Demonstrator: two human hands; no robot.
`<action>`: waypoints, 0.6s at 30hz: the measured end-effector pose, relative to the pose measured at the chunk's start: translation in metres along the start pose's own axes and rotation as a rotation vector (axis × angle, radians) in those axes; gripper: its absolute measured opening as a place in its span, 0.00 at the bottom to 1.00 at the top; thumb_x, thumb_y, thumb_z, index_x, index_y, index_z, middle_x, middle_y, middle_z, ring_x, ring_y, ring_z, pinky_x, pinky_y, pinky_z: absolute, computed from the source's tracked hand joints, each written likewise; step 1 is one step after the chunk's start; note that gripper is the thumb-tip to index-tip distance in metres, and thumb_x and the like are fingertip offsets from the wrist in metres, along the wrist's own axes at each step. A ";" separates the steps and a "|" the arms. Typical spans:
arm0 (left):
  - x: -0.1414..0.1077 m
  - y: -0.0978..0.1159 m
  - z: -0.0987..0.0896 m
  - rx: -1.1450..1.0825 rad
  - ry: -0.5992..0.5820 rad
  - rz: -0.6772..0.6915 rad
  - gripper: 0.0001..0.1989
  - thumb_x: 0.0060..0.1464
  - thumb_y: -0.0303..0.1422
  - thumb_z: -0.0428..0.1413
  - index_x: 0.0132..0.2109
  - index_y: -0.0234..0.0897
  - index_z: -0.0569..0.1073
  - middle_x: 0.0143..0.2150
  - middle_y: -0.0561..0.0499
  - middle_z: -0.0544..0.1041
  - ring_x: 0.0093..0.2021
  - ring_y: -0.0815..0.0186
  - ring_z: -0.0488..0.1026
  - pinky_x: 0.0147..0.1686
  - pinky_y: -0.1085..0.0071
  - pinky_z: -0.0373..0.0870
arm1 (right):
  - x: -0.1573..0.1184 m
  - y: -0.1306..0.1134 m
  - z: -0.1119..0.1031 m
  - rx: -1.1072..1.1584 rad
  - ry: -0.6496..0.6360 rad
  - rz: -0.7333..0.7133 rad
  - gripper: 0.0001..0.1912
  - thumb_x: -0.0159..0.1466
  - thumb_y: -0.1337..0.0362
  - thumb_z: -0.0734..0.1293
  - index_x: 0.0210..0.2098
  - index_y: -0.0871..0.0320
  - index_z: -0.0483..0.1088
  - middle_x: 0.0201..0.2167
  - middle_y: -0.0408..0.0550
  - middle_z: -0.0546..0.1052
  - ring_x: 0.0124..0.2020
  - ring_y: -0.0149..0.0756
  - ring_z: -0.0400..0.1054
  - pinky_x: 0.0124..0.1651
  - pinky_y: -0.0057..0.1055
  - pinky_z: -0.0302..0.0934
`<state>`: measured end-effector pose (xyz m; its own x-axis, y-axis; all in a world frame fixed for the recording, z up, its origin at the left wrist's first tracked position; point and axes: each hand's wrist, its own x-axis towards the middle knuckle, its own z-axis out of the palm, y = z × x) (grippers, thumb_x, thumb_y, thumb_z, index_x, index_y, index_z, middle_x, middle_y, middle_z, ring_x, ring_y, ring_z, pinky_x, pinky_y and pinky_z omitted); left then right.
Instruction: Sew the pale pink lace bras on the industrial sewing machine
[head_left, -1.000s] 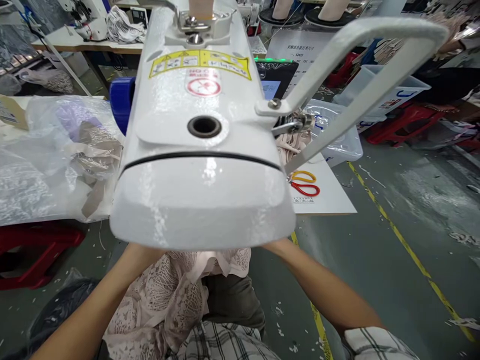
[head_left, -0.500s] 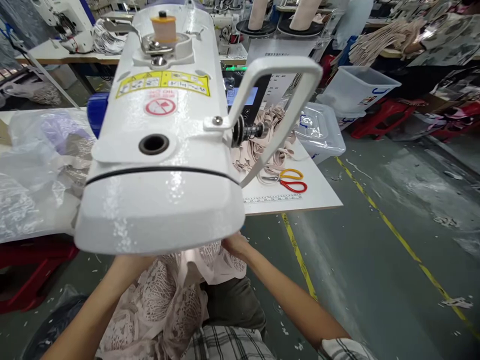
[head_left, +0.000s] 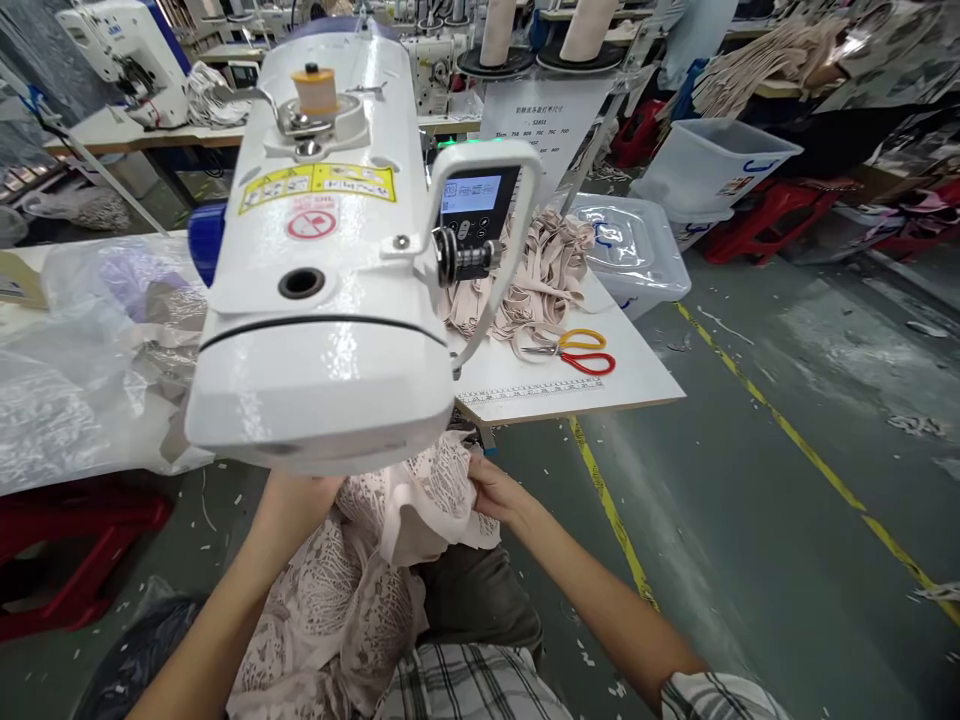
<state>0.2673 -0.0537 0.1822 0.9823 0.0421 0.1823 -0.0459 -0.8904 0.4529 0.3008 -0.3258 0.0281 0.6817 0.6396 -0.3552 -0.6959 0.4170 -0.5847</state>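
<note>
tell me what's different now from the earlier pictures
The view has shifted, so the right hand, hidden behind the sewing machine at first, now shows holding the edge of the lace fabric. More of the left hand shows too, though the machine hides part of it. No letting go is visible. The scissors still lie beside the pale strips on the table.

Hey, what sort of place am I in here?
Probably a garment workshop: there's a white sewing machine in front, lace fabric below its head, and a pile of fabric strips on the white tabletop.
</note>
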 end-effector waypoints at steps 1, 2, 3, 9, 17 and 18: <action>-0.003 0.000 -0.003 0.004 -0.018 -0.003 0.10 0.57 0.40 0.53 0.32 0.39 0.72 0.28 0.48 0.75 0.35 0.57 0.74 0.35 0.66 0.71 | -0.003 -0.006 -0.001 0.006 0.027 -0.032 0.21 0.56 0.58 0.76 0.46 0.59 0.73 0.38 0.51 0.81 0.39 0.40 0.77 0.44 0.35 0.70; -0.007 0.001 -0.006 0.012 -0.021 -0.022 0.11 0.58 0.40 0.52 0.34 0.39 0.73 0.30 0.47 0.76 0.37 0.57 0.74 0.35 0.66 0.71 | -0.006 -0.012 -0.003 0.011 0.054 -0.067 0.20 0.55 0.58 0.76 0.44 0.58 0.74 0.37 0.50 0.82 0.38 0.39 0.77 0.44 0.35 0.70; -0.013 0.003 -0.010 0.023 0.006 -0.049 0.12 0.59 0.41 0.51 0.36 0.38 0.73 0.32 0.47 0.77 0.39 0.56 0.75 0.36 0.67 0.71 | -0.011 -0.021 -0.004 0.016 0.081 -0.105 0.19 0.55 0.58 0.77 0.43 0.58 0.74 0.36 0.49 0.82 0.38 0.38 0.77 0.45 0.33 0.70; -0.067 0.055 -0.024 -0.088 0.223 0.210 0.11 0.59 0.29 0.54 0.49 0.39 0.68 0.47 0.45 0.76 0.48 0.63 0.75 0.45 0.70 0.72 | -0.058 -0.069 0.025 -0.118 0.112 -0.263 0.16 0.49 0.57 0.80 0.33 0.56 0.78 0.27 0.42 0.80 0.26 0.31 0.74 0.34 0.26 0.68; -0.070 0.088 -0.013 -0.192 -0.348 0.206 0.10 0.54 0.40 0.59 0.36 0.38 0.73 0.27 0.52 0.75 0.28 0.64 0.72 0.28 0.70 0.68 | -0.088 -0.068 0.144 -1.159 -0.413 -0.290 0.12 0.70 0.62 0.63 0.40 0.57 0.79 0.35 0.45 0.81 0.36 0.31 0.74 0.38 0.24 0.60; -0.066 0.080 -0.013 -0.233 -0.412 0.065 0.11 0.56 0.40 0.57 0.31 0.38 0.72 0.23 0.55 0.72 0.24 0.67 0.69 0.23 0.72 0.63 | -0.083 -0.067 0.145 -1.231 -0.319 -0.337 0.12 0.70 0.62 0.63 0.38 0.57 0.78 0.32 0.44 0.81 0.33 0.30 0.72 0.36 0.24 0.58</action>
<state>0.1962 -0.1216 0.2173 0.9642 -0.2351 -0.1231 -0.1026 -0.7581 0.6440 0.2578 -0.3132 0.2030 0.5793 0.8147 0.0250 0.2718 -0.1641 -0.9482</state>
